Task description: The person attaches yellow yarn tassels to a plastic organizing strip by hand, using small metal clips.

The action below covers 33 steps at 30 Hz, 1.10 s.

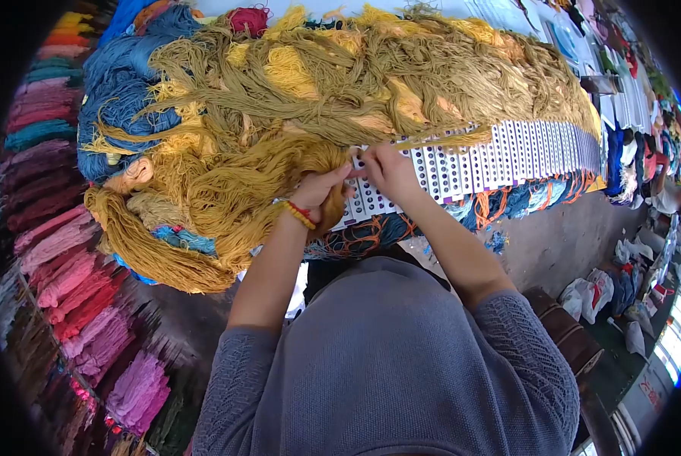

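My left hand [319,191], with a beaded bracelet at the wrist, is closed around part of a thick golden-mustard skein of yarn [238,190]. The skein spreads leftward over the pile and hangs over the near edge. Close beside it, my right hand [390,173] is closed in a pinch above a row of white cards with punched holes [424,171]. What its fingertips grip is hidden. The fingers of both hands meet near the row's left end. Just past my right hand, a loose golden strand of yarn [454,140] lies across the cards.
Olive and tan yarn [340,91] covers the worktop's far side, with blue yarn [123,106] at left. Dark threads with orange ties [492,207] hang along the front edge. Pink hanks [139,391] line the left. Plastic bags [590,295] lie at right near a brown padded seat [561,327].
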Tool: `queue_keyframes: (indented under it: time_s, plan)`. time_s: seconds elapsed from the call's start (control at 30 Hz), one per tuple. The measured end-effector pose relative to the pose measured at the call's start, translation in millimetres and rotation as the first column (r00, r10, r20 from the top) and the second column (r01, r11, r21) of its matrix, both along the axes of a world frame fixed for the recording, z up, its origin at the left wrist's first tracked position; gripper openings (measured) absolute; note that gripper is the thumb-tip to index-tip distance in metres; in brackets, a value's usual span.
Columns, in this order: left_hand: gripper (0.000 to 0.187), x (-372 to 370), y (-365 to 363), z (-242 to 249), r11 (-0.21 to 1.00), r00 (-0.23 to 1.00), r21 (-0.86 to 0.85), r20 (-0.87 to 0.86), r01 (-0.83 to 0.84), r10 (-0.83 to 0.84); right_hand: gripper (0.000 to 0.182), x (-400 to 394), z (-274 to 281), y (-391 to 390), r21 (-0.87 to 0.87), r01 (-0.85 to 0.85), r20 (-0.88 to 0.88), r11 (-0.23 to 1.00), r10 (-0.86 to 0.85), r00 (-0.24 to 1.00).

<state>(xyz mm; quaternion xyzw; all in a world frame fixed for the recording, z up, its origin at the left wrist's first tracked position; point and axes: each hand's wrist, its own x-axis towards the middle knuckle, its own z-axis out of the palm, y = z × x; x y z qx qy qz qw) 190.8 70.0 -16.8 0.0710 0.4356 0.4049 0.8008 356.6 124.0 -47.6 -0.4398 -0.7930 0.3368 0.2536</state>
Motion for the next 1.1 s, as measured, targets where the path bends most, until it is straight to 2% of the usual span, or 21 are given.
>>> queue_keyframes:
  time_s: [0.13,0.2,0.23,0.27,0.33,0.4,0.5,0.57,0.63,0.7,0.73,0.77,0.8,0.83,0.87,0.9,0.93,0.97,1.0,1.07,1.1]
  plan:
    - [0.036,10,6,-26,0.998,0.996,0.047,0.088,-0.037,0.032,0.011,-9,17,-4,0.187,-0.094,0.084,0.978,0.079,0.993]
    - [0.030,8,-1,-38,0.986,0.974,-0.016,-0.162,-0.163,0.159,0.021,-13,12,0,0.158,-0.055,0.139,0.986,0.033,0.990]
    - [0.021,7,-4,-33,0.939,0.918,-0.093,-0.262,-0.330,0.297,0.026,-16,13,1,0.175,-0.063,0.248,0.982,0.018,0.969]
    - [0.017,4,-5,-30,0.915,0.907,-0.127,-0.241,-0.382,0.345,0.032,-17,12,1,0.186,-0.071,0.357,0.980,0.000,0.934]
    - [0.011,-3,-10,-27,0.840,0.866,-0.210,-0.123,-0.501,0.485,0.037,-17,0,0,0.189,-0.062,0.361,0.980,-0.011,0.933]
    - [0.012,-23,-22,-45,0.838,0.858,-0.194,-0.050,-0.510,0.511,0.036,-19,-3,1,0.183,-0.046,0.373,0.982,-0.027,0.927]
    - [0.012,-69,-39,-44,0.818,0.831,-0.143,-0.110,-0.557,0.546,0.037,-19,-6,1,0.174,-0.038,0.391,0.984,-0.034,0.920]
    - [0.011,-102,-52,-7,0.759,0.785,-0.200,-0.154,-0.619,0.599,0.037,-20,-10,1,0.160,-0.032,0.387,0.987,-0.033,0.921]
    - [0.012,-130,-57,12,0.698,0.654,-0.096,-0.459,-0.710,0.602,0.037,-19,-13,2,0.209,-0.039,0.348,0.977,-0.038,0.937]
    - [0.004,-191,-69,26,0.720,0.607,0.114,-0.459,-0.684,0.649,0.039,-18,-9,2,0.183,-0.033,0.372,0.983,-0.038,0.927]
    - [0.006,-210,-67,55,0.758,0.443,0.192,-0.712,-0.623,0.544,0.041,-20,-7,2,0.154,-0.030,0.397,0.988,-0.034,0.917]
    - [0.010,-267,-83,46,0.746,0.500,0.277,-0.597,-0.605,0.627,0.041,-21,-7,2,0.159,-0.030,0.388,0.987,-0.035,0.921]
    - [0.011,-335,-96,44,0.873,0.450,0.329,-0.758,-0.361,0.472,0.040,-20,-7,2,0.131,-0.031,0.402,0.991,-0.024,0.915]
    - [0.012,-333,-74,96,0.793,0.325,0.421,-0.749,-0.440,0.578,0.040,-19,-6,3,0.103,-0.034,0.417,0.994,-0.012,0.909]
    - [0.016,-344,-61,133,0.785,0.484,0.398,-0.627,-0.475,0.611,0.040,-17,-4,3,0.111,-0.036,0.413,0.993,-0.013,0.911]
    - [0.014,-346,-48,174,0.772,0.414,0.305,-0.703,-0.558,0.578,0.039,-16,-2,5,0.086,-0.052,0.408,0.995,0.012,0.913]
    - [0.018,-392,-42,190,0.752,0.327,0.331,-0.749,-0.570,0.577,0.038,-17,1,6,0.061,-0.067,0.402,0.996,0.037,0.915]
    - [0.022,-428,-38,208,0.770,0.450,0.317,-0.664,-0.553,0.597,0.038,-18,6,7,0.073,-0.069,0.397,0.995,0.035,0.917]
    - [0.023,-449,-29,215,0.680,0.484,0.551,-0.478,-0.485,0.733,0.038,-17,12,8,0.000,-0.070,0.425,0.998,0.063,0.903]
    - [0.027,-345,-6,248,0.716,0.365,0.586,-0.616,-0.378,0.698,0.039,-14,25,10,-0.157,-0.060,0.416,0.986,0.121,0.901]
    - [0.031,-329,3,236,0.827,0.551,0.462,-0.620,-0.319,0.559,0.039,-14,28,12,-0.202,-0.028,0.389,0.979,0.106,0.915]
